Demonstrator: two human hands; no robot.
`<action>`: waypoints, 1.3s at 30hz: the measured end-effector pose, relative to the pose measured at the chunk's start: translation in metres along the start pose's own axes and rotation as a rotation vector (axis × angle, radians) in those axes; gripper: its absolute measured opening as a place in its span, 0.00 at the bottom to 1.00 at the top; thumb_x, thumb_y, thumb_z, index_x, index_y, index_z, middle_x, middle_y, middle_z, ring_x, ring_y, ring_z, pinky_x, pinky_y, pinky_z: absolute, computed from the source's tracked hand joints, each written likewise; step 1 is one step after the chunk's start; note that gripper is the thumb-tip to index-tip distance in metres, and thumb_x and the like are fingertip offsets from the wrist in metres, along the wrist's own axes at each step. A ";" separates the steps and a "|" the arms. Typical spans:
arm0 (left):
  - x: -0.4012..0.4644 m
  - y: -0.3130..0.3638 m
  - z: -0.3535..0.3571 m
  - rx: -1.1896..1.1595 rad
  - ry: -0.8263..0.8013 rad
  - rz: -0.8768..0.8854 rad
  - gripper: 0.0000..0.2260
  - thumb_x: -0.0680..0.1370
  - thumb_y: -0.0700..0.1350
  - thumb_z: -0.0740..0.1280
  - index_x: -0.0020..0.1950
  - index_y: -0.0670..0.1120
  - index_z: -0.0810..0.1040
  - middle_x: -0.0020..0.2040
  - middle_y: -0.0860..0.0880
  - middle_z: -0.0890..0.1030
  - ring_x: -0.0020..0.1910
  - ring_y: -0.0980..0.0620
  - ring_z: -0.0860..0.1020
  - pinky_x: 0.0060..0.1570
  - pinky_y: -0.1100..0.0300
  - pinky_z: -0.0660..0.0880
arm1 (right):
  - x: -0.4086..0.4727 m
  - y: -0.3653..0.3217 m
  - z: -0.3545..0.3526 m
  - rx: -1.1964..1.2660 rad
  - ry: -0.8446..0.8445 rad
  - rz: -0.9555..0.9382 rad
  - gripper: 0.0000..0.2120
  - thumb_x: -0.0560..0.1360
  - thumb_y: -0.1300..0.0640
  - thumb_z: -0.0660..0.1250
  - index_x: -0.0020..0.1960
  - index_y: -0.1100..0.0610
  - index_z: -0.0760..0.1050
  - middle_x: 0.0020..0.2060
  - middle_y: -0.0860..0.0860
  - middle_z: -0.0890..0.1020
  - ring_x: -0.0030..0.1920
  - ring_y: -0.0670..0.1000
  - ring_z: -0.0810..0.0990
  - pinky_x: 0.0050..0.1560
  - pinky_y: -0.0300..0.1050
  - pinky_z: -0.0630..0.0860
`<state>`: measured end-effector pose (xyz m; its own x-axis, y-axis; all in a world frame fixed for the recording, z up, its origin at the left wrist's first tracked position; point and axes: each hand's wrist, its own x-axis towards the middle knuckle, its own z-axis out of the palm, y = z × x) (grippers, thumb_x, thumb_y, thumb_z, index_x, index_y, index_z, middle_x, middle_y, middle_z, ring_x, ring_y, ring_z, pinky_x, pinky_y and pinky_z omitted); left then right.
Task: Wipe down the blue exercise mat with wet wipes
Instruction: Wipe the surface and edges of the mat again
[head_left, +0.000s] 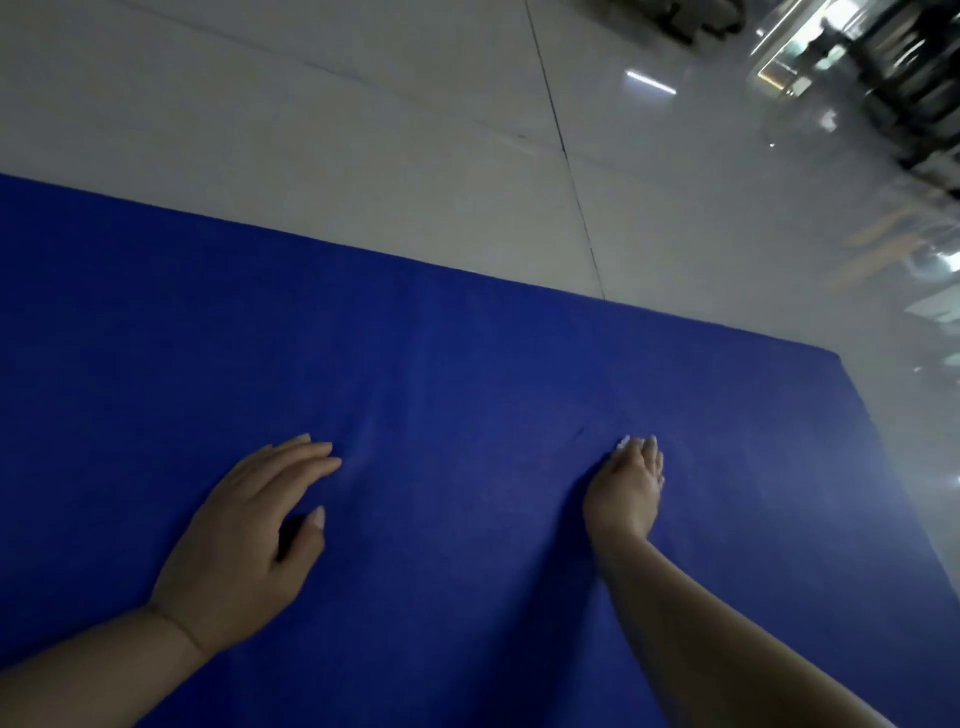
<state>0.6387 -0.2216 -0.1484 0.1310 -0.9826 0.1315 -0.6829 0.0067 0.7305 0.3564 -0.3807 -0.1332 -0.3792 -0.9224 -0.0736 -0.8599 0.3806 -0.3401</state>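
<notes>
Both hands lay on the mat (467, 364), left hand (249, 540) well apart from right hand (631, 486); floor (363, 130) lay beyond the mat.

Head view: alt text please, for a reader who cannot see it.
Two bare hands rest on a blue exercise mat laid on a pale tiled floor. The left hand lies flat with straight fingers; the right hand presses a bit of white, seemingly a wipe, under its fingertips.

Looks like a gym or fitness studio imo: big blue exercise mat (467, 415) spread flat over glossy pale floor tiles (363, 156) w/ light glare, plus dark blurry gear, maybe equipment racks (904, 78), in the upper right of the frame, too smeared to ID.
</notes>
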 end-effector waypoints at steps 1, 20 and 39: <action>0.000 -0.001 0.000 -0.023 0.020 -0.003 0.22 0.76 0.52 0.55 0.64 0.44 0.76 0.65 0.54 0.72 0.66 0.60 0.65 0.64 0.52 0.64 | -0.005 -0.016 0.009 -0.022 -0.023 -0.063 0.22 0.84 0.56 0.45 0.76 0.61 0.57 0.77 0.54 0.53 0.77 0.51 0.48 0.75 0.43 0.43; 0.014 0.012 -0.003 -0.377 0.150 -0.253 0.16 0.75 0.31 0.63 0.44 0.52 0.80 0.44 0.59 0.81 0.48 0.64 0.77 0.46 0.76 0.69 | -0.040 -0.021 0.025 -0.183 -0.019 -0.240 0.22 0.81 0.64 0.47 0.75 0.64 0.55 0.76 0.60 0.54 0.76 0.56 0.52 0.74 0.47 0.46; -0.005 0.001 0.004 -0.118 0.037 -0.053 0.16 0.73 0.49 0.57 0.50 0.46 0.82 0.52 0.56 0.78 0.56 0.62 0.72 0.57 0.65 0.65 | -0.075 -0.046 0.047 -0.143 -0.082 -0.779 0.23 0.80 0.65 0.55 0.74 0.64 0.59 0.75 0.60 0.59 0.75 0.58 0.58 0.75 0.48 0.50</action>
<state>0.6343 -0.2172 -0.1505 0.1926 -0.9747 0.1137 -0.5855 -0.0211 0.8104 0.4405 -0.3324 -0.1559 0.3706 -0.9265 0.0653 -0.9051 -0.3760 -0.1987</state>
